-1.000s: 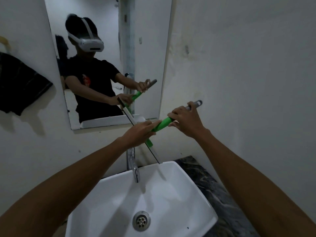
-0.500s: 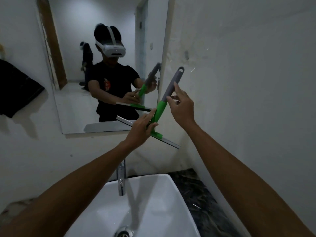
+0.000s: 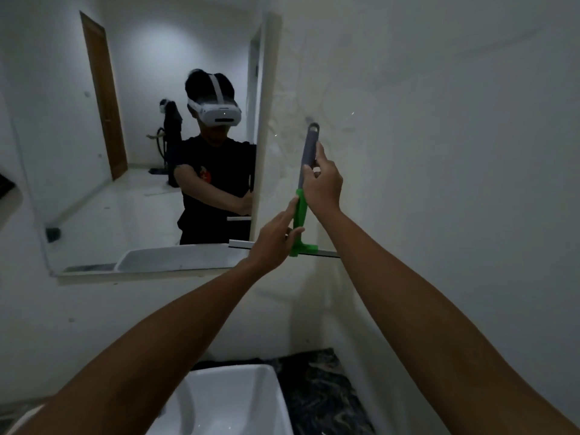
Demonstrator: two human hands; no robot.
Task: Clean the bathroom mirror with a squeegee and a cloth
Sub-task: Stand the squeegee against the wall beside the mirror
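The squeegee (image 3: pixel 302 215) has a grey handle, a green neck and a long pale blade. It stands upright, handle up and blade level, just right of the mirror's lower right corner. My right hand (image 3: pixel 323 183) grips the grey handle. My left hand (image 3: pixel 276 237) holds the green neck near the blade. The frameless mirror (image 3: pixel 141 136) hangs on the white wall and reflects a person with a white headset. No cleaning cloth can be seen.
A white basin (image 3: pixel 238 400) sits below on a dark marbled counter (image 3: pixel 323 394). A dark fabric edge (image 3: pixel 6 183) hangs at the far left. The bare white wall (image 3: pixel 439 152) fills the right side.
The squeegee swung from slanted to upright and rose beside the mirror's right edge. My view tilted up, so the tap left the picture.
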